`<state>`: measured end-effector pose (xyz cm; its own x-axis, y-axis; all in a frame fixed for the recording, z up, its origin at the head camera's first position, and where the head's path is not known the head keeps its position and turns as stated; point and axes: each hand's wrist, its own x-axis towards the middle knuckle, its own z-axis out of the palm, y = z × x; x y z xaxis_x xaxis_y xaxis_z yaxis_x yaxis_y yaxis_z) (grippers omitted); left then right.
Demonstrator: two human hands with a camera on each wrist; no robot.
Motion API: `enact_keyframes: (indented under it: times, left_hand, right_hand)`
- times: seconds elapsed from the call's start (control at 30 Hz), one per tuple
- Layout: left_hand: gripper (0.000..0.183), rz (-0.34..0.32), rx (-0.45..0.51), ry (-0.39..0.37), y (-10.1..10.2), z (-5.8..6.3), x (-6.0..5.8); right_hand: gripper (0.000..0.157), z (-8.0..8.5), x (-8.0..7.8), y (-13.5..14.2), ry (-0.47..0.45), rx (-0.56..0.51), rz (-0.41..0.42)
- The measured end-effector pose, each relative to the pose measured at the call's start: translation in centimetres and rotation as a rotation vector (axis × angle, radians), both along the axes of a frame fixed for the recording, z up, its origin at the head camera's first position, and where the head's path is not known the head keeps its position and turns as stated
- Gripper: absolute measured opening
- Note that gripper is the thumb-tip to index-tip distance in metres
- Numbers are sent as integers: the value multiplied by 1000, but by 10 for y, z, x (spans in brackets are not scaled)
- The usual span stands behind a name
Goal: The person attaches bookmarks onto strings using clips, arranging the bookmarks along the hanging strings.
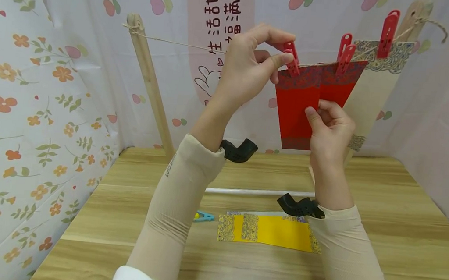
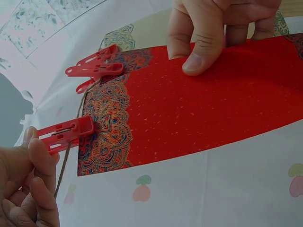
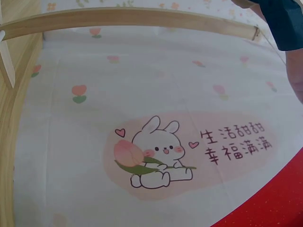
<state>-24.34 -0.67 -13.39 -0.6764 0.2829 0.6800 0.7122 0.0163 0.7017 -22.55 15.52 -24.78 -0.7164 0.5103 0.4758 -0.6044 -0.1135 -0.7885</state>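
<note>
My left hand (image 1: pixel 250 58) pinches a red clothespin (image 1: pixel 293 66) at the top edge of a red patterned card (image 1: pixel 295 112), where the string (image 1: pixel 176 43) runs. In the left wrist view, this clothespin (image 2: pixel 71 132) has its tip over the card's patterned band. My right hand (image 1: pixel 332 126) holds the card's right edge, thumb on the front and fingers behind. Just behind hangs a second red card (image 1: pixel 336 94), with two red clothespins (image 1: pixel 345 59) near its top. Farther right, a cream card (image 1: pixel 379 90) hangs from another red clothespin (image 1: pixel 388 34). The right wrist view catches only part of the red card (image 3: pixel 279 189).
Wooden posts (image 1: pixel 150 81) carry the string at both ends. On the wooden table (image 1: pixel 390 241) lie yellow patterned cards (image 1: pixel 280 232), a blue clothespin (image 1: pixel 204 217) and a white rod (image 1: pixel 260 192). A printed cloth (image 1: pixel 152 108) hangs behind.
</note>
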Motion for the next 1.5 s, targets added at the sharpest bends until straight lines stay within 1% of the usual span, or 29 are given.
enact_keyframes:
  times: [0.13, 0.27, 0.5, 0.73, 0.83, 0.97, 1.1, 1.23, 1.33, 1.5]
  left_hand:
    - [27, 0, -16, -9, 2, -3, -1]
    - [28, 6, -30, -2, 3, -4, -1]
    - [29, 39, -90, 4, 5, -3, 0]
    - [30, 32, -120, 8, 6, -3, 2]
    - [32, 37, -134, -21, 6, -3, 2]
    - [35, 51, -130, -72, 5, -3, 3]
    - [36, 69, -111, -90, 7, -5, 2]
    - [36, 82, -94, -101, 8, -5, 3]
    - [38, 73, -81, -95, 8, -6, 3]
    - [38, 44, -37, -57, 6, -10, 5]
  right_hand:
    - [25, 0, 1, 0, -31, -21, 10]
    - [23, -1, 3, 0, -52, -35, 18]
    - [27, -2, 4, -2, -24, -14, -15]
    - [26, -3, 7, -2, -21, -14, -31]
    - [25, -5, 9, -2, -34, -2, -32]
    - [21, -8, 11, -2, -56, 23, -37]
    - [16, -10, 14, 0, -87, 58, -28]
    - [6, -13, 18, 3, -97, 107, -19]
    - [5, -17, 21, 5, -72, 117, -19]
    - [4, -29, 27, 12, 21, 77, 45]
